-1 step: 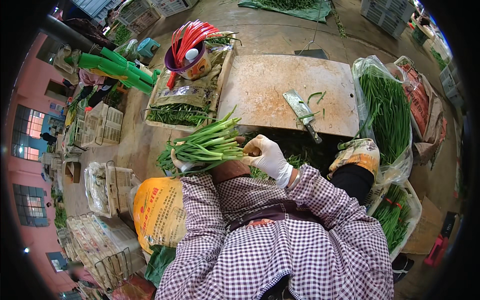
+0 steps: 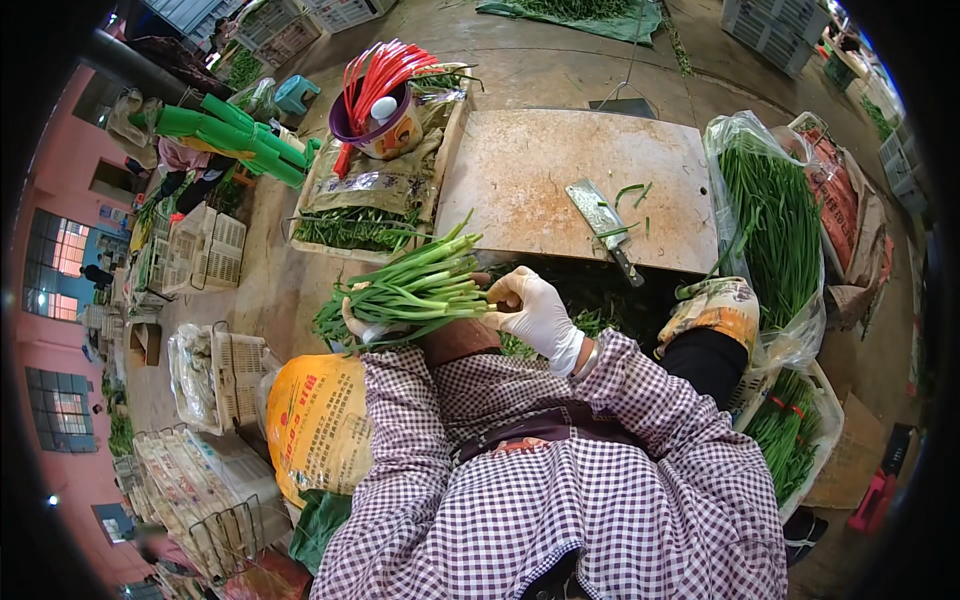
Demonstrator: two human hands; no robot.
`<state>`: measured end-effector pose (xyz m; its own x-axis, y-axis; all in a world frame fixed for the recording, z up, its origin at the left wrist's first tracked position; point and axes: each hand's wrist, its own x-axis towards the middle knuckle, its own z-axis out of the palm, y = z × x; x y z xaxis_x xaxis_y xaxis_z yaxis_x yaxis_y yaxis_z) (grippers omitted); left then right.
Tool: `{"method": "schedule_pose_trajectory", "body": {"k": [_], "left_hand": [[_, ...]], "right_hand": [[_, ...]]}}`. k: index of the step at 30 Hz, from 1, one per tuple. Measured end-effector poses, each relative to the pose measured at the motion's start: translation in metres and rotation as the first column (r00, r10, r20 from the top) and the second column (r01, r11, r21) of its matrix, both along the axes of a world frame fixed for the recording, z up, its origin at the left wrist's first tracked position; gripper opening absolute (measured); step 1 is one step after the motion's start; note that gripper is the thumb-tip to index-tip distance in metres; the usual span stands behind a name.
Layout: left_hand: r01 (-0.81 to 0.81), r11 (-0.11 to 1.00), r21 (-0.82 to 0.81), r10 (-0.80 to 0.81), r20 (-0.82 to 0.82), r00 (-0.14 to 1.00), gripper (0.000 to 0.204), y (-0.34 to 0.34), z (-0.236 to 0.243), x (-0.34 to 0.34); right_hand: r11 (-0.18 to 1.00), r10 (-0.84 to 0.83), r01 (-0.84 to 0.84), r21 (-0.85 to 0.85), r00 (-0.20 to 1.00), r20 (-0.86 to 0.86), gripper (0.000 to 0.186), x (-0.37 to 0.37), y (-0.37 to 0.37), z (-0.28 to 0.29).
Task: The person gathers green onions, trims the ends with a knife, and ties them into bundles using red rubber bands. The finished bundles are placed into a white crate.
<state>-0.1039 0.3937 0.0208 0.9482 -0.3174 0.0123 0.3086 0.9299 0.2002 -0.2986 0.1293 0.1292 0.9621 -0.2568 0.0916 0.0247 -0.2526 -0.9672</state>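
My left hand (image 2: pixel 362 326), in a white glove, is wrapped round a bunch of green chives (image 2: pixel 420 285). The pale stem ends point right, and the leaves cover most of that hand. Thumb and fingertips of my white-gloved right hand (image 2: pixel 541 314) are pinched together at a stem end on the bunch's right side. Beyond the hands, a cleaver (image 2: pixel 597 210) lies on a worn board (image 2: pixel 520 165), with a few cut green pieces (image 2: pixel 632 194) beside and across it.
Right of the board stands a plastic bag of long chives (image 2: pixel 770 230); a crate of tied bunches (image 2: pixel 785 435) is nearer. A purple bucket (image 2: pixel 400 135) with red strips sits on a covered crate at left. A yellow sack (image 2: pixel 318 425) rests by my left arm.
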Motion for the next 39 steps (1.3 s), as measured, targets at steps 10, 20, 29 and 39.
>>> {"method": "schedule_pose_trajectory", "body": {"k": [10,20,29,39], "left_hand": [[-0.062,0.947,0.316,0.148,-0.256,0.955,0.049,-0.023,0.035,-0.014],[-0.116,0.900,0.420,0.274,-0.338,0.901,0.054,-0.039,0.064,-0.022],[-0.205,0.836,0.509,0.415,-0.343,0.843,0.047,-0.038,0.060,-0.016],[-0.173,0.862,0.476,0.359,-0.335,0.871,0.050,-0.025,0.037,-0.003]], "right_hand": [[0.897,-0.235,0.342,-0.281,0.906,0.352,0.038,0.016,0.010,-0.002],[0.836,-0.214,0.353,-0.420,0.915,0.343,0.037,0.027,0.009,-0.003],[0.839,-0.178,0.372,-0.398,0.878,0.445,0.026,0.037,0.003,-0.009],[0.717,-0.066,0.443,-0.538,0.812,0.580,0.017,0.044,-0.006,-0.020]]}}
